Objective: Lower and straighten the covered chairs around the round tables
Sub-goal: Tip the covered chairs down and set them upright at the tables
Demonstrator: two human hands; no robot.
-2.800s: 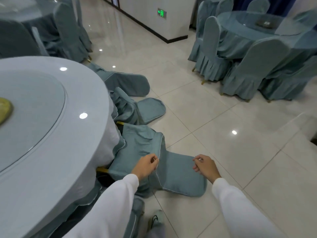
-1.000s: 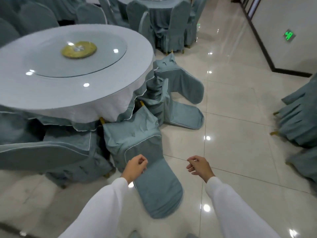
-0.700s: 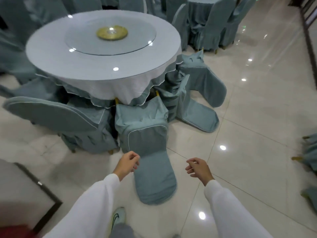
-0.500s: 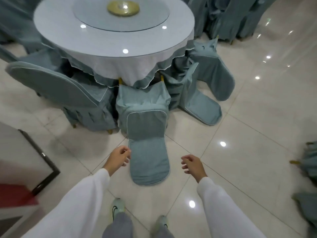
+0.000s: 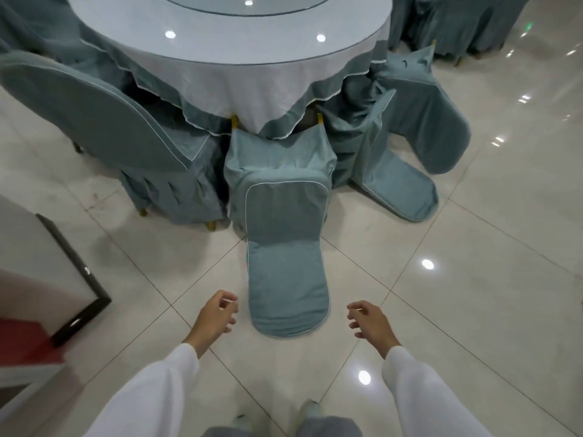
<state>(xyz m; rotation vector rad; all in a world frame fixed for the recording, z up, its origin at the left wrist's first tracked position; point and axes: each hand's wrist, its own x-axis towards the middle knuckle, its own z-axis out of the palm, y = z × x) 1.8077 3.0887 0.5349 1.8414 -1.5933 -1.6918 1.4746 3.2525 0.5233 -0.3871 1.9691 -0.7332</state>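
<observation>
A teal-covered chair (image 5: 285, 247) lies tipped with its backrest flat on the tiled floor, pointing at me, its gold legs up against the round table (image 5: 239, 58). My left hand (image 5: 214, 320) hovers just left of the backrest's end, fingers loosely curled, holding nothing. On the other side of the backrest my right hand (image 5: 369, 323) is equally empty, apart from the fabric. Two more tipped chairs (image 5: 400, 190) (image 5: 435, 127) lie to the right. An upright covered chair (image 5: 126, 143) stands at the left.
A white block with a black edge (image 5: 72, 272) and a red surface (image 5: 22, 342) sit at the lower left. More covered chairs (image 5: 467, 23) stand at the upper right. Glossy tiled floor (image 5: 473, 279) spreads to the right. My feet show at the bottom.
I have stepped back from the tipped chair. My left hand let go of the cover's edge, and both hands now hang free on either side of the backrest.
</observation>
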